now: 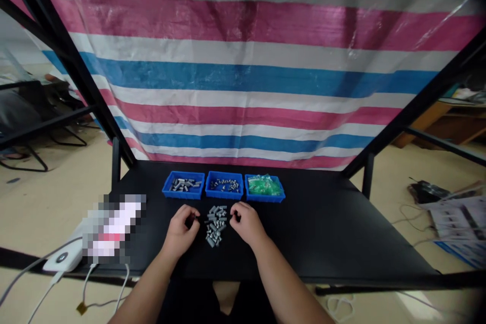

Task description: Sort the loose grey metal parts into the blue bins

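On the black table lies a loose pile of small silvery metal parts (pixel 215 225), some shaped like short cylinders and some like screws. My left hand (pixel 181 229) rests just left of the pile, its fingers loosely curled with a gap between thumb and forefinger. To the right of the pile, my right hand (pixel 247 223) is curled in a similar way, thumb and forefinger slightly apart. Nothing shows in either hand, and neither visibly touches the pile. Beyond them stand a blue bin of metal cylinders (pixel 164 191) and a blue bin of small screws (pixel 208 193).
A third blue bin (pixel 281 196) holds green plastic bags (pixel 264 185). At the left of the black table (pixel 326 233) lie a pixelated, screen-like object (pixel 116 225), a white device (pixel 64 257) and cables. A striped sheet (pixel 243 81) hangs behind, between black frame bars.
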`<act>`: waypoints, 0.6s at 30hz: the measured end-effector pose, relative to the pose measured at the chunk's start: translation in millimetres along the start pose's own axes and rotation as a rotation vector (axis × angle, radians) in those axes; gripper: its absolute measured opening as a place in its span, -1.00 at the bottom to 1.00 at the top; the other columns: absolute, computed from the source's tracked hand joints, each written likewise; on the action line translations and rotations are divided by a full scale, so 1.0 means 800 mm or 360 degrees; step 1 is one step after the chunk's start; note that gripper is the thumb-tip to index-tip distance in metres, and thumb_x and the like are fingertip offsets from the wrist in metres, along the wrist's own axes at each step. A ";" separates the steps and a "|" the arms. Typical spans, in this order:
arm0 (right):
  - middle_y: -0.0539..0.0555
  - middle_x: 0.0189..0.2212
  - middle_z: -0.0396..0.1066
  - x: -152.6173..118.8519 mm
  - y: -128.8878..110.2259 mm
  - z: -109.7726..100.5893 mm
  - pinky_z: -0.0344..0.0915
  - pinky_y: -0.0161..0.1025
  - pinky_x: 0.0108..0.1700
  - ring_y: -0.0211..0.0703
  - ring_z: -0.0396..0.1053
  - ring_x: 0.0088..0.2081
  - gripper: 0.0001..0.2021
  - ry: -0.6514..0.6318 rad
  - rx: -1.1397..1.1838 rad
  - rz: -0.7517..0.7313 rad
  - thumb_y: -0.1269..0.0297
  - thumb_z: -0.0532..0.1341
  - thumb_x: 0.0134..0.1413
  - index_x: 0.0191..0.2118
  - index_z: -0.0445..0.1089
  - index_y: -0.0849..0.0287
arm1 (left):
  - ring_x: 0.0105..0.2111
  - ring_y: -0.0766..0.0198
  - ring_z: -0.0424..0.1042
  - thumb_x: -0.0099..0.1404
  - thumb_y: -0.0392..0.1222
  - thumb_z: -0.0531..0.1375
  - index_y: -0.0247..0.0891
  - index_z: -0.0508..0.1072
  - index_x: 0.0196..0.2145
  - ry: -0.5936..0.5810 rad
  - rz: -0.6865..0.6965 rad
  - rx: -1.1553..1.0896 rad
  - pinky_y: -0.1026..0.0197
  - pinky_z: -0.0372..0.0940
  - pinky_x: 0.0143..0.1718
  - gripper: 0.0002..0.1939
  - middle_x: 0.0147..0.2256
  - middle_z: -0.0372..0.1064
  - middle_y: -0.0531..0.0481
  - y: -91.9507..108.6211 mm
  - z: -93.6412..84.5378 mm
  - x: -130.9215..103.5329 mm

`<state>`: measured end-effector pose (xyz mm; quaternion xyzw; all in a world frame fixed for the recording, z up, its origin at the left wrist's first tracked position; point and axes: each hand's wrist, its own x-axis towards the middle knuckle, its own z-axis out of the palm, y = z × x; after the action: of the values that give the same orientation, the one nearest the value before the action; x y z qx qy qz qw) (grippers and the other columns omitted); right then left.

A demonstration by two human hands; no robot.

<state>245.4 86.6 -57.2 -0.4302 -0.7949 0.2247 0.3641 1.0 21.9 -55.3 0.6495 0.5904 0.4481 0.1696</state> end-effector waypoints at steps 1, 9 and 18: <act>-0.02 -0.40 0.37 0.001 -0.002 -0.001 0.29 -0.30 -0.31 -0.21 0.35 -0.36 -0.81 -0.0044 0.0061 -0.0038 0.57 0.15 -0.09 -0.40 0.39 0.11 | -0.34 0.24 0.38 0.19 -0.32 0.12 -0.20 0.43 -0.31 0.0006 -0.0006 -0.0002 0.21 0.30 -0.24 -0.88 -0.35 0.33 0.03 -0.001 0.000 0.000; 0.21 0.08 0.35 0.031 -0.025 0.010 0.47 -0.20 -0.15 -0.16 0.47 -0.18 -0.70 0.0568 0.0446 -0.0087 0.38 0.16 0.17 0.01 0.44 0.13 | -0.33 0.23 0.37 0.18 -0.33 0.11 -0.19 0.41 -0.32 -0.0069 -0.0007 -0.0009 0.19 0.31 -0.25 -0.87 -0.34 0.32 0.01 -0.006 0.002 0.001; -0.01 -0.39 0.34 0.007 -0.009 0.005 0.24 -0.31 -0.39 -0.26 0.28 -0.46 -0.85 0.0158 0.0147 0.0050 0.50 0.13 -0.02 -0.35 0.38 0.12 | -0.35 0.24 0.37 0.16 -0.34 0.10 -0.19 0.43 -0.29 -0.0051 0.0014 0.0017 0.21 0.31 -0.28 -0.82 -0.35 0.33 0.02 0.001 0.001 -0.005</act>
<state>236.1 87.0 -52.9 -0.4359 -0.7578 0.2454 0.4190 2.5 18.5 -57.1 0.6601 0.5871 0.4352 0.1737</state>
